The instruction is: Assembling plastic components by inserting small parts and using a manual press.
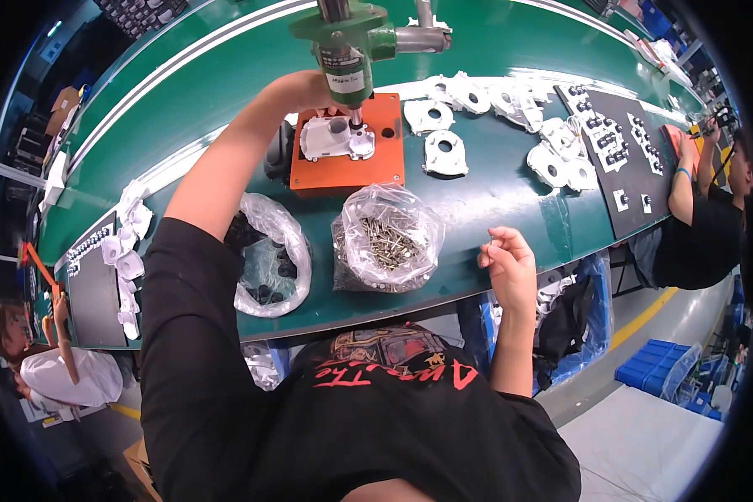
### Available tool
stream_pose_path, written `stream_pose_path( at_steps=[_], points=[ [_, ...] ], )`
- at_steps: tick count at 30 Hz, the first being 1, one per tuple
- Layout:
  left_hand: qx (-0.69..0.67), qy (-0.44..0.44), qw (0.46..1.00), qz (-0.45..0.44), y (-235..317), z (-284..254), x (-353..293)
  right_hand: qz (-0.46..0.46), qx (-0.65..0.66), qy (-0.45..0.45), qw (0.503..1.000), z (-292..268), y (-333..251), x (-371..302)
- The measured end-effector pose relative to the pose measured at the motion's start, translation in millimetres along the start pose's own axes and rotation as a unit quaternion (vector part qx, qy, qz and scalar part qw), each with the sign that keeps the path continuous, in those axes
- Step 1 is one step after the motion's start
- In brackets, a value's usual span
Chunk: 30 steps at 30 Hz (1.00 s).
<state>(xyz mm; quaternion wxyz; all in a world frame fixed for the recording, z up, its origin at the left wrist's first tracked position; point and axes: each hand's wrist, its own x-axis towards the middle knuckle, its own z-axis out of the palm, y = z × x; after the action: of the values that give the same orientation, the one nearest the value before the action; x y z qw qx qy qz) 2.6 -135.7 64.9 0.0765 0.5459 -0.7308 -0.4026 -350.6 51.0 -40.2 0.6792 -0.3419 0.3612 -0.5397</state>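
My left hand (309,89) reaches behind the green press (343,77), its fingertips at the far edge of a white moulded housing (322,140); the press hides most of its fingers. That housing lies on an orange base plate (385,161), and the press's metal rod comes down onto its right part. Over the table's front edge, my right hand (513,266) is raised with thumb and fingers pinched together. Something tiny may be between them, too small to name. Left of that hand stands a clear plastic bag (425,219) full of small metal pins (385,243).
A second plastic bag (297,259) holds black round parts. White housings (445,153) lie right of the press, with more on a dark board (636,180) farther right. Another board (96,305) is at left. Two co-workers sit at the sides. Blue crates (657,366) stand on the floor.
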Motion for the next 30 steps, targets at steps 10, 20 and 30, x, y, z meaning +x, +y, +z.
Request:
stream_pose_path(
  at_steps=[10, 20, 30],
  points=[
    [0.026, 0.0, 1.0, 0.007, 13, 3, -1, 0.003, -0.038, -0.01, 0.999, 6, 1, 0],
    [-0.076, -0.049, 0.991, 0.1, -14, 14, 14, 0.006, -0.059, 0.001, 0.998, 12, 1, -3],
    [0.036, 0.227, 0.971, 0.057, -24, 31, -35, -0.018, -0.073, 0.003, 0.997, 21, -4, 2]
  ],
)
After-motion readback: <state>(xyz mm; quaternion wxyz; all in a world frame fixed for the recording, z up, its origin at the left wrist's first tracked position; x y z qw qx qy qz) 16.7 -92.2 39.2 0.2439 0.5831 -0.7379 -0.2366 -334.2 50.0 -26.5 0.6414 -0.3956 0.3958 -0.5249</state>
